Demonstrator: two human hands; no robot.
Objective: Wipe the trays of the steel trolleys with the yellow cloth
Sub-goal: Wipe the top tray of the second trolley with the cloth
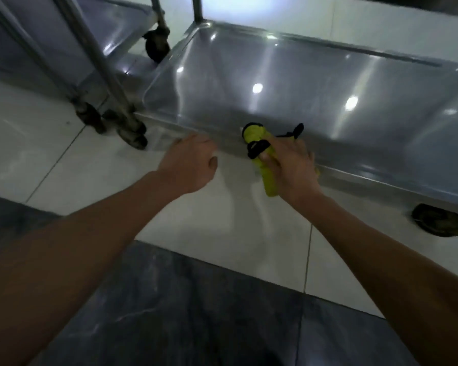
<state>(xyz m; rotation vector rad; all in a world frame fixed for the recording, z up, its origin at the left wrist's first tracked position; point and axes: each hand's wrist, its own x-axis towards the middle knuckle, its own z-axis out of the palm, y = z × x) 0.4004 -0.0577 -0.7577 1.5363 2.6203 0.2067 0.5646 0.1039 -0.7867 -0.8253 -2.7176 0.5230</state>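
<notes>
Yellow cloth [262, 151] bunched in right hand [292, 167], fingers clamped round it — long axis pointing over the near rim into the tray [288, 75]. Left hand [191, 165] loosely curled, empty, just beside the rim — farther from the cloth.

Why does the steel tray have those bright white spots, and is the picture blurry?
Head view: the spots on the tray are glare from lamps mirrored in the steel; the hands, left and right with the yellow cloth, look soft; straight edges bow from the wide lens.
</notes>
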